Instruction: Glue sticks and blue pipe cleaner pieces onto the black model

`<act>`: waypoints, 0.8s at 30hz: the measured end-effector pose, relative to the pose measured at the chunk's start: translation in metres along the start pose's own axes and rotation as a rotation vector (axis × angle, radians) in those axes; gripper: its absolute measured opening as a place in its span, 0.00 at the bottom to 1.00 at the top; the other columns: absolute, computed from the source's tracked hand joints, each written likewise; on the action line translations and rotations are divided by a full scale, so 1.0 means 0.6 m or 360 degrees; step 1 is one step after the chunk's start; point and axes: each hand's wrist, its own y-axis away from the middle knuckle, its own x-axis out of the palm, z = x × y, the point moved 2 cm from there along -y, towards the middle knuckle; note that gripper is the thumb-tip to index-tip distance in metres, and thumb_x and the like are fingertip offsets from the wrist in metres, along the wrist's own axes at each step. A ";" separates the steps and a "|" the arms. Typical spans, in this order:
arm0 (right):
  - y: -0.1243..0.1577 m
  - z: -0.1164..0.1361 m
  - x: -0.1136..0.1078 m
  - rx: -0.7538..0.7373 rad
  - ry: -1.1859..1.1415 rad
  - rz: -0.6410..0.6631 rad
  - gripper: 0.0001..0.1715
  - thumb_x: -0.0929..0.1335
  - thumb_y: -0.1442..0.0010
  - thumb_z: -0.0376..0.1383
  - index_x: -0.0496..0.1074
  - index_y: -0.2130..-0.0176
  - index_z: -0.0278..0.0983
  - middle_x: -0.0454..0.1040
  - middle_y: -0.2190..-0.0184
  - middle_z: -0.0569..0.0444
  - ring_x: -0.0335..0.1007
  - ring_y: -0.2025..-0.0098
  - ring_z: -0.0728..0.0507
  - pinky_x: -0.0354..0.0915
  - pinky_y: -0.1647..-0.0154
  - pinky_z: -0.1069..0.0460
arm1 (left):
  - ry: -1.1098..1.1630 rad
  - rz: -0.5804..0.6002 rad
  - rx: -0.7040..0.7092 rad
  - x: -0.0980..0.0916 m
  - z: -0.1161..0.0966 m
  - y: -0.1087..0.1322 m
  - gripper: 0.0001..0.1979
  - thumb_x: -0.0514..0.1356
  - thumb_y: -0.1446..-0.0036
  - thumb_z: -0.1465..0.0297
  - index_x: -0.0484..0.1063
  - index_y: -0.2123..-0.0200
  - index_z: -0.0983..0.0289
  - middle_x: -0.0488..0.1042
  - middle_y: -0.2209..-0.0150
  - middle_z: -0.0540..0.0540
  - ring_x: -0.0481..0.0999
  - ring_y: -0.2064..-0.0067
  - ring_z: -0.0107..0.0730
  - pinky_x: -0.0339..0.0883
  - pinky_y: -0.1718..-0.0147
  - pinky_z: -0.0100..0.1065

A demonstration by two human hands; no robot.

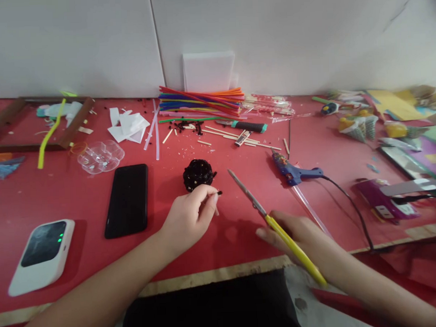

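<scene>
In front of me on the red table stands a small round black piece [198,174], bowl-like, with pale dots on its side. My left hand [191,213] is right beside its near edge, thumb and forefinger pinching a thin stick with a black tip [220,193]. Most of that stick is hidden by the fingers. My right hand [295,232] grips yellow-handled scissors [262,210], seen edge-on. Their grey blades point up and left, towards the black piece but apart from it.
Beyond lie colourful pipe cleaners [201,104], a utility knife [247,126], thin wooden sticks and a small matchbox [242,138]. At right is a blue glue gun [293,170] with its cord. A phone [127,200] and a white device [42,258] lie at left.
</scene>
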 end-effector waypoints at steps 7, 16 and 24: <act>-0.053 0.000 -0.012 -0.0072 0.0676 -0.0488 0.19 0.65 0.35 0.50 0.72 0.62 0.37 0.75 0.74 0.51 0.70 0.74 0.42 0.55 0.75 0.50 | 0.0193 0.0125 0.0014 0.003 0.001 0.004 0.10 0.50 0.29 0.66 0.70 0.55 0.62 0.80 0.70 0.49 0.77 0.77 0.24 0.69 0.74 0.27; -0.061 0.109 -0.010 -0.1141 -0.0241 -0.0330 0.05 0.71 0.35 0.36 0.77 0.58 0.40 0.81 0.67 0.56 0.77 0.66 0.49 0.71 0.63 0.54 | 0.0366 0.0248 0.0092 0.000 -0.004 0.005 0.11 0.49 0.27 0.66 0.68 0.59 0.62 0.77 0.73 0.47 0.76 0.77 0.22 0.67 0.74 0.26; -0.130 0.124 -0.026 -0.1295 -0.0872 -0.0515 0.04 0.72 0.37 0.35 0.73 0.66 0.39 0.82 0.60 0.51 0.81 0.59 0.44 0.78 0.59 0.49 | 0.0247 -0.0717 0.0283 -0.038 0.002 0.010 0.09 0.55 0.31 0.64 0.66 0.51 0.60 0.71 0.70 0.48 0.69 0.76 0.23 0.64 0.78 0.27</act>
